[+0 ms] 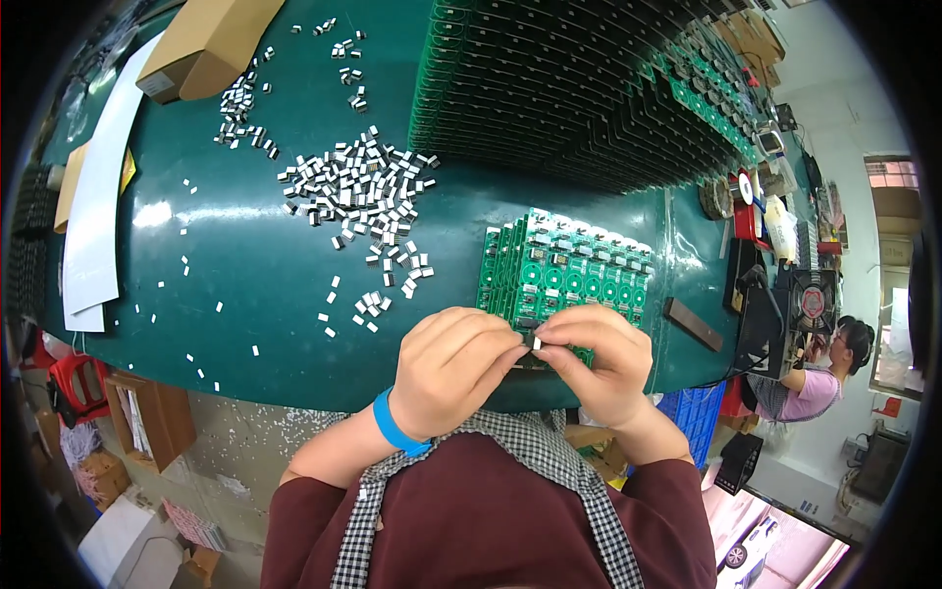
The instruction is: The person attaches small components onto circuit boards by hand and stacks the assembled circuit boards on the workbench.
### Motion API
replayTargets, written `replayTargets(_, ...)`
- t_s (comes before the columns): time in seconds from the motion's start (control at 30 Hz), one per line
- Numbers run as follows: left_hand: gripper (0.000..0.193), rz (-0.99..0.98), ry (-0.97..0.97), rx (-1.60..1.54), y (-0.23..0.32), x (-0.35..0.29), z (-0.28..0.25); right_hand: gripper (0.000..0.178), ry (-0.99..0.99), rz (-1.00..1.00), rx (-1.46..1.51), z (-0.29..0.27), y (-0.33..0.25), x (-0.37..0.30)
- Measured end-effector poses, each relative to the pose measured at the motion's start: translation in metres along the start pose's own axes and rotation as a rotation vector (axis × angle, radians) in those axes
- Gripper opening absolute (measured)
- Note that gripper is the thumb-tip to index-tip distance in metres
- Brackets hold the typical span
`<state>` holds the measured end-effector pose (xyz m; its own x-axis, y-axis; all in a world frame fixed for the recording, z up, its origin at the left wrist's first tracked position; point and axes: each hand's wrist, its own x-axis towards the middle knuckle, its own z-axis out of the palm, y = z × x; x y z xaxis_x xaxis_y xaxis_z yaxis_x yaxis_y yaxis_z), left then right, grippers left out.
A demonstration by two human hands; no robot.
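Both hands meet at the table's near edge, in front of a stack of green circuit boards (589,265). My left hand (446,363), with a blue wristband (397,422), is closed in a pinch, thumb and forefinger pressed together. My right hand (603,358) also pinches, its fingertips on a small block with a white face (536,344). What the left fingertips grip, if anything, is hidden. Ahead and to the left lies a loose heap of small white-and-dark blocks (358,187) of the same kind.
Tall racks of stacked circuit boards (549,88) stand at the back. A dark bar (693,324) lies to the right. Small white pieces (219,307) are scattered leftward on the green table (245,344). A cardboard box (206,49) sits far left. Another person (814,378) sits at right.
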<state>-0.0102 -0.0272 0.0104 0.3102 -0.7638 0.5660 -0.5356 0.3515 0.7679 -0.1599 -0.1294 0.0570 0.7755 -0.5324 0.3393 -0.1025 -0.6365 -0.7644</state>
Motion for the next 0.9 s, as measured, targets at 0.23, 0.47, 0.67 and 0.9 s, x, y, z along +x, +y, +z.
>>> replayTargets(0.23,0.01,-0.001,-0.167,0.011,-0.007,-0.001,-0.006,0.021,0.091,-0.092,-0.224,-0.015,0.007,0.003)
replayTargets(0.47,0.023,-0.274,-0.169,0.696,-0.047,-0.013,-0.018,0.02,0.06,-0.134,-0.574,-0.038,0.042,0.018)
replayTargets(0.67,0.02,-0.264,-0.207,0.662,-0.052,-0.016,-0.019,0.019,0.026,-0.143,-0.625,-0.03,0.04,0.016)
replayTargets(0.9,0.024,-0.287,-0.138,0.556,-0.048,-0.015,-0.021,0.021,0.021,-0.173,-0.686,-0.028,0.041,0.014)
